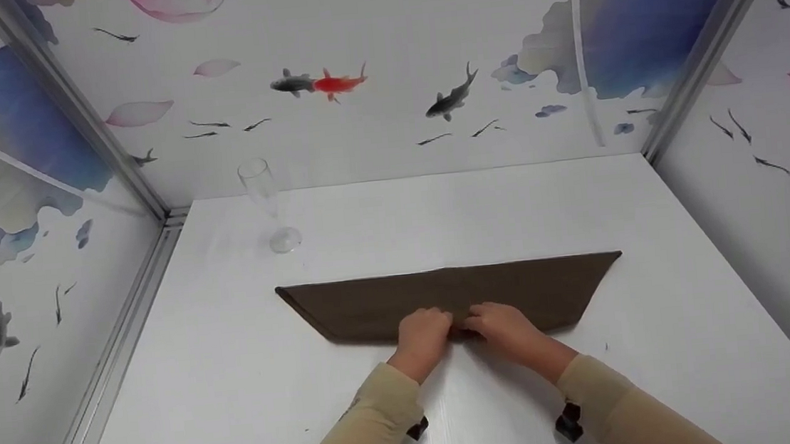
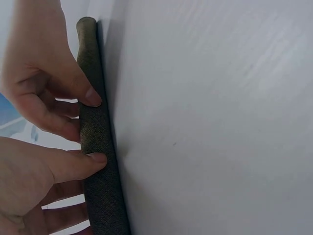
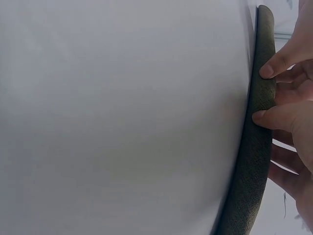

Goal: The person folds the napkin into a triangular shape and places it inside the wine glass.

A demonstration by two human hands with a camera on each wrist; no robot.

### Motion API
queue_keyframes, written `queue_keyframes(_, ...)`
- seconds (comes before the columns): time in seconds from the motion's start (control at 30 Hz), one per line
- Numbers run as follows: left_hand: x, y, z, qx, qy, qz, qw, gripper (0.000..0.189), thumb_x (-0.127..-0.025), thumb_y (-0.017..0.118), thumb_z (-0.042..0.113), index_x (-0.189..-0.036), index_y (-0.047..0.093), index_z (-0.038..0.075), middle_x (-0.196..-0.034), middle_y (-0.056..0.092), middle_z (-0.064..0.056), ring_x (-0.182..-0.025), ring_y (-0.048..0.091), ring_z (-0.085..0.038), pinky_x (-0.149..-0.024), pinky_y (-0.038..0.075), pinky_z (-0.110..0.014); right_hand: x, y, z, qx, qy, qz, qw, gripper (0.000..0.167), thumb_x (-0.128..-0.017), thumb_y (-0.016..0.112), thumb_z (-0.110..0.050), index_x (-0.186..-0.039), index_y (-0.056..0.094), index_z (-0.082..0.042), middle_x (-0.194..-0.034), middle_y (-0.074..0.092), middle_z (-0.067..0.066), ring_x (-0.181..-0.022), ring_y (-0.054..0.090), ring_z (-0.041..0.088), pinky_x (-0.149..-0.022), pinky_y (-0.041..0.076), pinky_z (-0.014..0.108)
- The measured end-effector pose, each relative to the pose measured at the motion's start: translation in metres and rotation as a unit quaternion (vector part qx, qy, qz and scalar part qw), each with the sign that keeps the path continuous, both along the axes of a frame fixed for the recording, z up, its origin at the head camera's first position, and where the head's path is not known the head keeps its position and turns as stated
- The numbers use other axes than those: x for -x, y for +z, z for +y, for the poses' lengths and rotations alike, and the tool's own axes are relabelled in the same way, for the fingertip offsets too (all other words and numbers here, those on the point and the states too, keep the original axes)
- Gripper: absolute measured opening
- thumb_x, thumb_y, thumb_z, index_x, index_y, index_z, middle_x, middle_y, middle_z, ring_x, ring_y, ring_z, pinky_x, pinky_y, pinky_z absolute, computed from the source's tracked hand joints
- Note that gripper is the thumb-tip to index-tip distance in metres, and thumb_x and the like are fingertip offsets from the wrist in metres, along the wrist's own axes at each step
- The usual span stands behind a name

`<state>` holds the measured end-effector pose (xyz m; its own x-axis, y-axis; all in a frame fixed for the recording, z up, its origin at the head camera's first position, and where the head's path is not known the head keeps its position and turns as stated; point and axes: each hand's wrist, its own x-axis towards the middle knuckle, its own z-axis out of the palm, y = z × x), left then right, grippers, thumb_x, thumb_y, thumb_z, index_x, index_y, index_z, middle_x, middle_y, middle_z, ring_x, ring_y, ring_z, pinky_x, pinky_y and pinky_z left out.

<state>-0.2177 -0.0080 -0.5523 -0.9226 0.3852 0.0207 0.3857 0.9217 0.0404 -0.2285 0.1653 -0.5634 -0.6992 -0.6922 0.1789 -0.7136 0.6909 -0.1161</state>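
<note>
A dark brown cloth napkin (image 1: 359, 307) lies across the white table, its long edge at the back and its shorter edge toward me. Along that near edge the cloth is turned into a narrow roll, seen in the left wrist view as a thick strip (image 2: 104, 191). My left hand (image 1: 424, 334) pinches the roll near its middle, thumb on the near side and fingers over the far side. Just to its right, my right hand (image 1: 508, 325) grips the same roll in a like way. The right wrist view shows both thumbs pressed on the rolled edge (image 3: 249, 176).
A clear champagne flute (image 1: 285, 240) stands upright at the back left of the white table (image 1: 663, 341). Panels printed with fish and petals (image 1: 387, 130) enclose the table at the back and both sides. Metal frame posts (image 1: 69, 93) join them.
</note>
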Motion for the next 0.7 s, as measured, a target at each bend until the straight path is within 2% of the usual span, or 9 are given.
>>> queue_keyframes(0.13,-0.001,-0.001,-0.005,-0.003,0.006,0.035,0.9994,0.006,-0.091,0.070,0.015,-0.096,0.072,0.018,-0.089,0.065,-0.002,-0.084,0.062,-0.021,-0.069,0.053,-0.036,0.003,0.000,0.000,-0.010,-0.002,-0.008,0.9999,0.014,-0.085,0.073,-0.003,-0.098,0.075,-0.009,-0.085,0.062,0.003,-0.078,0.059,0.019,-0.068,0.051,0.033)
queue_keyframes(0.23,-0.002,-0.003,-0.008,-0.009,0.014,0.052,0.9985,0.008,-0.090,0.071,0.013,-0.095,0.072,0.019,-0.089,0.064,-0.003,-0.083,0.061,-0.022,-0.068,0.053,-0.037,0.005,0.002,-0.001,-0.017,-0.007,-0.024,0.9995,0.015,-0.086,0.071,-0.002,-0.099,0.075,-0.008,-0.087,0.063,0.004,-0.081,0.061,0.020,-0.071,0.052,0.035)
queue_keyframes(0.47,-0.004,-0.005,-0.011,-0.037,0.026,0.035,0.9984,0.009,-0.090,0.069,0.010,-0.094,0.072,0.018,-0.085,0.063,-0.004,-0.079,0.061,-0.023,-0.063,0.053,-0.037,0.008,0.005,-0.001,-0.017,-0.026,-0.070,0.9971,0.020,-0.089,0.068,-0.001,-0.107,0.074,-0.008,-0.095,0.065,0.004,-0.090,0.062,0.021,-0.079,0.053,0.038)
queue_keyframes(0.53,-0.004,-0.004,-0.012,-0.037,0.027,0.034,0.9984,0.009,-0.090,0.070,0.010,-0.095,0.072,0.017,-0.085,0.064,-0.004,-0.079,0.061,-0.023,-0.062,0.053,-0.036,0.008,0.006,0.001,-0.007,-0.037,-0.066,0.9971,0.020,-0.088,0.069,-0.001,-0.107,0.074,-0.009,-0.094,0.064,0.002,-0.088,0.062,0.020,-0.078,0.053,0.036)
queue_keyframes(0.7,-0.002,-0.003,-0.012,-0.038,0.031,0.019,0.9986,0.013,-0.090,0.070,0.009,-0.100,0.072,0.017,-0.088,0.065,-0.003,-0.083,0.062,-0.022,-0.064,0.054,-0.035,0.006,0.007,0.004,0.031,-0.058,-0.002,0.9978,0.013,-0.084,0.074,-0.003,-0.095,0.073,-0.011,-0.083,0.057,-0.001,-0.077,0.057,0.017,-0.070,0.052,0.032)
